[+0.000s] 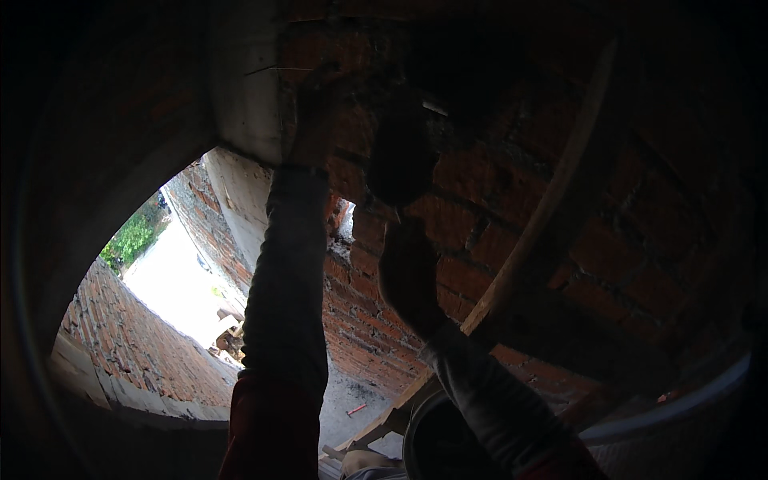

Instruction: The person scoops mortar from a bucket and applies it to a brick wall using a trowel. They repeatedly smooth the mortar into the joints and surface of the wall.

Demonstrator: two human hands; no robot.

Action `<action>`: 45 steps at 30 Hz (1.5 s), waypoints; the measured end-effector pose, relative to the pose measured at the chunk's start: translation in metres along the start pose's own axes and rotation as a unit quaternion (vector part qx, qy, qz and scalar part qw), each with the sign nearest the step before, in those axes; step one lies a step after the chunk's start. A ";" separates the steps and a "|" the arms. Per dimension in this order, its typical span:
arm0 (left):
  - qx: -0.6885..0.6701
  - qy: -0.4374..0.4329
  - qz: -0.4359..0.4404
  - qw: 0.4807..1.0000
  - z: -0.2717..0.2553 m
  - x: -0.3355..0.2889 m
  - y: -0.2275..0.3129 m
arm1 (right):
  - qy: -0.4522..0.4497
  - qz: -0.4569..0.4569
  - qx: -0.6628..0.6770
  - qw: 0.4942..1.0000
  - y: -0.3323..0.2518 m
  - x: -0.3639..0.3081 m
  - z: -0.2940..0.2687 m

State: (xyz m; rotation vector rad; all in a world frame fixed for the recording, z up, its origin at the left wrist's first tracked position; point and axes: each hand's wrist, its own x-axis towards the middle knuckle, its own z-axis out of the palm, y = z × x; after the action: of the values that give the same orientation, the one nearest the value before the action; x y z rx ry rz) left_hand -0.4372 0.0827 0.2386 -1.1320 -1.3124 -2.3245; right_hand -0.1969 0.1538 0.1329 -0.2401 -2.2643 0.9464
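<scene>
Right hand [410,264] closed round the handle of a dark trowel [402,156]; the left hand's [322,100] grip is too dark to tell

In the head view, the trowel stands blade up above the right fist, in front of the brick wall [464,216], contact unclear; the left hand is raised to the blade's left, a wooden beam [528,240] slants to its right, and a dark bucket [410,436] sits below, beside the right forearm

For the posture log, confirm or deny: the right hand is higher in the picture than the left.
No, the right hand shows well below the left hand in the head view.
</scene>
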 end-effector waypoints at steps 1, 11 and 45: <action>-0.013 -0.018 0.022 1.000 0.001 -0.002 0.001 | 0.001 -0.035 -0.001 0.999 0.000 0.001 0.000; -0.002 -0.055 0.068 0.996 0.001 -0.003 -0.003 | 0.011 -0.057 0.006 0.998 0.002 0.004 0.004; 0.197 -0.008 0.046 0.979 0.007 0.003 -0.009 | 0.042 0.029 -0.037 0.998 0.042 -0.012 0.018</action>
State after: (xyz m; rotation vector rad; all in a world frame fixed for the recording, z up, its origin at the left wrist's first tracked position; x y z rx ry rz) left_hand -0.4408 0.0936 0.2372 -1.0537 -1.5966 -1.8799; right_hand -0.2027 0.1696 0.0888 -0.3741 -2.2290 0.8667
